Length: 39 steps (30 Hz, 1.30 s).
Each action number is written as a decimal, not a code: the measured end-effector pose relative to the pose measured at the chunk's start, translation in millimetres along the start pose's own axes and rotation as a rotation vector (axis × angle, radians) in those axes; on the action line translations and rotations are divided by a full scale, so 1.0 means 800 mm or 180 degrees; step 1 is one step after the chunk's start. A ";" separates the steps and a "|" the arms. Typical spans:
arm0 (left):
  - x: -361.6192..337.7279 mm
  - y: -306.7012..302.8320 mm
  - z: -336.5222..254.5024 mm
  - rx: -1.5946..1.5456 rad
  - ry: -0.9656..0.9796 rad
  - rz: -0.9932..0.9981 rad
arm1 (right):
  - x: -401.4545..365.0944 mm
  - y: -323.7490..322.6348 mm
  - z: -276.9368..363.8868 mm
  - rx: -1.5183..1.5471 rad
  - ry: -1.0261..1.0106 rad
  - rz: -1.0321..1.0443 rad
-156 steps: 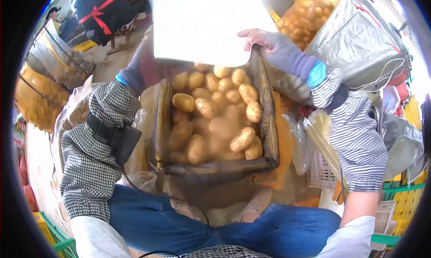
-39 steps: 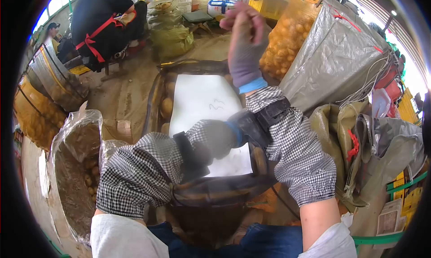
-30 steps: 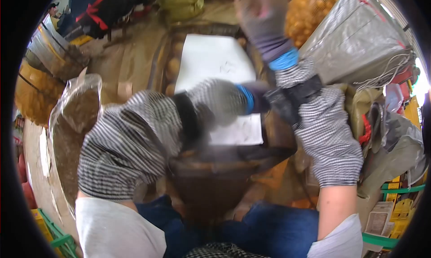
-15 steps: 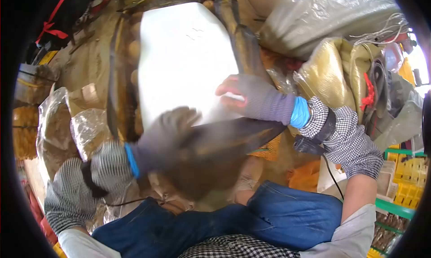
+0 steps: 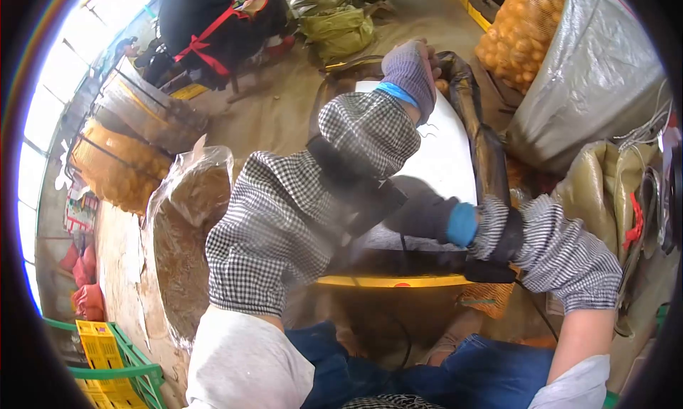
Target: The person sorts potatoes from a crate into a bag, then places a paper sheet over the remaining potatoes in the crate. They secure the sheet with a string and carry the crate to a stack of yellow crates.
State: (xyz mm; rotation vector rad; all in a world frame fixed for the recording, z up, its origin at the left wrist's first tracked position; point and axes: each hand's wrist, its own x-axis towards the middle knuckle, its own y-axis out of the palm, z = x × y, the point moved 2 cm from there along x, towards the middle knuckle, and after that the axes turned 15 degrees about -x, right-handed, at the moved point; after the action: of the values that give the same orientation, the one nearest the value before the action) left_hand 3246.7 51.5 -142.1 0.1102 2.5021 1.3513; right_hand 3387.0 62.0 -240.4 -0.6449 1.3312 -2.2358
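A white sheet (image 5: pixel 452 156) lies inside a yellow-rimmed container (image 5: pixel 384 282) lined with dark plastic (image 5: pixel 486 153). My left hand (image 5: pixel 415 75), in a grey-purple glove with a blue cuff, reaches across to the sheet's far end. Its fingers are curled near the liner's far edge; what they hold is hidden. Low over the near part of the sheet is my right hand (image 5: pixel 421 208), in a dark glove. Its fingers are blurred and partly hidden behind my left sleeve.
Net sacks of round orange-brown items (image 5: pixel 523 35) stand at the back right and left (image 5: pixel 117 163). A grey plastic sack (image 5: pixel 583 82) leans at the right. Another person (image 5: pixel 206 25) in dark clothes is at the back left. Yellow crates (image 5: pixel 103 352) are lower left.
The view has shifted left and further out. My left hand has moved from the near end of the sheet to its far end. The near liner now lies lower, showing the yellow rim.
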 end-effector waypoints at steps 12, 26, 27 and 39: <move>-0.034 0.008 0.000 0.4253 0.5005 0.2075 | 0.019 -0.003 0.011 -0.0902 -0.1665 -0.0416; -0.116 -0.182 -0.026 0.5801 -0.0115 0.2486 | -0.075 -0.128 0.006 0.2292 0.1152 0.1730; -0.134 -0.204 -0.017 0.5677 0.0125 0.2782 | -0.080 -0.121 0.020 0.2341 0.1440 0.2347; -0.151 -0.171 -0.013 0.4948 -0.0939 0.2704 | -0.084 -0.065 -0.014 0.0595 0.1316 0.1042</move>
State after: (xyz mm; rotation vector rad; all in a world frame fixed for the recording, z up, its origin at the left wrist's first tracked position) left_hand 3368.6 -57.9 -223.7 1.5846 2.5910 -0.7721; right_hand 3426.0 132.0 -209.1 0.1069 1.2754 -2.2486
